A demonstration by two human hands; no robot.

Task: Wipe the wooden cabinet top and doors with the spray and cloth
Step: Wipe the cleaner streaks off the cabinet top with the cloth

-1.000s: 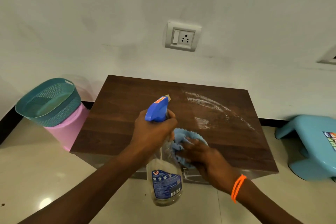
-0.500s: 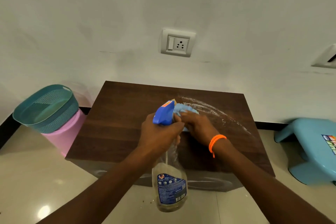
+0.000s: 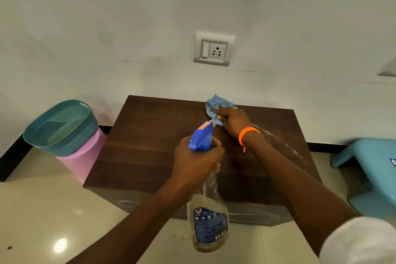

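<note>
Head view shows your right hand bunched around the blue cloth, pressed on the cabinet top near its back edge, while your left hand is wrapped around the spray bottle, held over the front edge. Keep your palm flat on the cloth. Sweep in overlapping passes toward the wet streaks on the right, then do the doors.

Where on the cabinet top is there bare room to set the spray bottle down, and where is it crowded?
The left half of the wooden cabinet top is bare, from the teal basket side to the left hand holding the spray bottle. The back right is crowded: the right hand presses the blue cloth there, with wet streaks along the right.
</note>
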